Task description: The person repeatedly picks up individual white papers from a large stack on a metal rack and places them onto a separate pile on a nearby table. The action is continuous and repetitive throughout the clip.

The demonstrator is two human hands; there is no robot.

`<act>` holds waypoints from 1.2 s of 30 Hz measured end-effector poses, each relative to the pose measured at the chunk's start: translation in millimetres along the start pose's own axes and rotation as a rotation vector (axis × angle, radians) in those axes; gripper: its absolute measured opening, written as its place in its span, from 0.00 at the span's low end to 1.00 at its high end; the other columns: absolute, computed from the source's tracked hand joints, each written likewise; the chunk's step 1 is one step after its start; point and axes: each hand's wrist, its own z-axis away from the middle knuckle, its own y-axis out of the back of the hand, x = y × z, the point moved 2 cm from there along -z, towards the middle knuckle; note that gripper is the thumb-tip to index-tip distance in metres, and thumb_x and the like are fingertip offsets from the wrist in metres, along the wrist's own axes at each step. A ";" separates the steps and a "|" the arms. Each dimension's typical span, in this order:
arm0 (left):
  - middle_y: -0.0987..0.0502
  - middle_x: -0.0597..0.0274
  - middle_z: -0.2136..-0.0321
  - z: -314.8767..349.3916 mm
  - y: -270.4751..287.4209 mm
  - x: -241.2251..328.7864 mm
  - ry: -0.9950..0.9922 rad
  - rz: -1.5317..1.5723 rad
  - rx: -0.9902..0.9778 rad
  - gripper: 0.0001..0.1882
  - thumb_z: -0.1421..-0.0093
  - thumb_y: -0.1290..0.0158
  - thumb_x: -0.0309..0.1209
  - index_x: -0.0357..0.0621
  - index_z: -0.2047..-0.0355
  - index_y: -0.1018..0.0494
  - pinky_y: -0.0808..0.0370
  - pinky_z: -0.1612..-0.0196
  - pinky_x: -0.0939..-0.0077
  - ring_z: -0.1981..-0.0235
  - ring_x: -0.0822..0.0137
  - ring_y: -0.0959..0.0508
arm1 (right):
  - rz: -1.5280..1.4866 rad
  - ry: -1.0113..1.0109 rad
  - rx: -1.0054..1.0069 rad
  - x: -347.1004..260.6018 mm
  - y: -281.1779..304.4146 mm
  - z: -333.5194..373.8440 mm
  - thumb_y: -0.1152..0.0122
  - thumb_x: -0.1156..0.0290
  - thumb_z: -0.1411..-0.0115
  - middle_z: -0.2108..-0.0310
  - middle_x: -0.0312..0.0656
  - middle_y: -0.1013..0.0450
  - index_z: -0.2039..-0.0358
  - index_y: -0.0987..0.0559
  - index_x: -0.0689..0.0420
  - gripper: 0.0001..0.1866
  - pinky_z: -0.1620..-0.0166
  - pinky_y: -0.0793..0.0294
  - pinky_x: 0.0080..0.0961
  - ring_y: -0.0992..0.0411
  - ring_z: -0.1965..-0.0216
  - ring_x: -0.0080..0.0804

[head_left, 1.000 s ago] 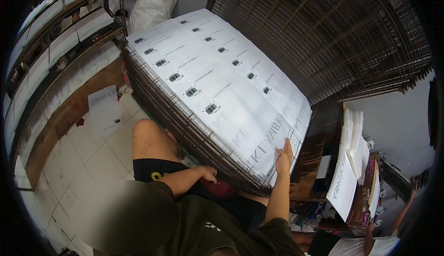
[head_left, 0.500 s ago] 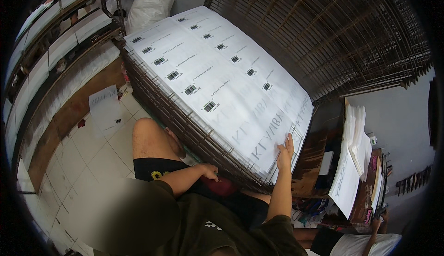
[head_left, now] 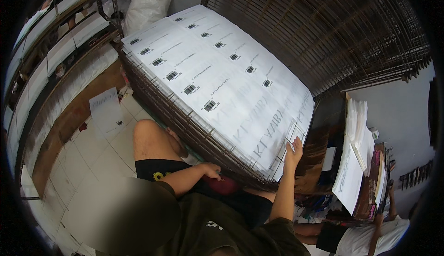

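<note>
Large white printed sheets [head_left: 217,78] with small dark barcodes and faint lettering lie on a stacked wire drying rack [head_left: 171,117] in front of me. My right hand [head_left: 293,151] is at the rack's near right corner, beside the sheet edge and thin wires. Its fingers are apart, with nothing visible in them. Whether it touches the wires is hard to see. In my lap, my left hand [head_left: 212,171] is closed around something small that its fingers mostly hide. A dark red rounded thing [head_left: 220,186] lies just below it.
Raised wire racks [head_left: 314,29] lean over the sheets' far side. A lone sheet [head_left: 107,110] lies on the tiled floor at left, near a long table [head_left: 69,112]. Paper stacks [head_left: 354,149] stand at right, with another person [head_left: 370,237] behind them. A white sack [head_left: 148,9] sits at the back.
My right hand has shifted right and slightly nearer to me, off the sheets' edge, with its fingers spread wider. My left hand stays put. The person at lower right has moved slightly.
</note>
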 end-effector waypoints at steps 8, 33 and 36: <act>0.38 0.54 0.41 2.9 6.4 9.5 0.061 -0.013 -0.067 0.40 0.52 0.46 0.54 0.47 0.42 0.38 0.39 0.42 0.65 0.41 0.55 0.38 | 0.154 0.124 0.201 31.7 57.3 38.0 0.41 0.76 0.47 0.59 0.44 0.26 0.57 0.25 0.63 0.15 0.52 0.34 0.29 0.30 0.56 0.33; 0.32 0.46 0.47 3.2 4.1 10.3 0.075 0.184 -0.059 0.38 0.49 0.42 0.50 0.44 0.43 0.38 0.36 0.44 0.68 0.45 0.55 0.32 | 0.391 0.224 0.376 19.3 56.5 60.5 0.40 0.74 0.51 0.66 0.47 0.28 0.67 0.23 0.60 0.09 0.59 0.30 0.31 0.28 0.63 0.45; 0.30 0.47 0.50 -11.3 -5.6 -10.9 0.047 0.210 -0.024 0.41 0.52 0.42 0.52 0.46 0.41 0.39 0.34 0.46 0.71 0.48 0.56 0.29 | 0.408 0.206 0.357 12.9 55.6 59.8 0.40 0.73 0.51 0.65 0.48 0.28 0.67 0.22 0.59 0.09 0.59 0.30 0.33 0.28 0.62 0.47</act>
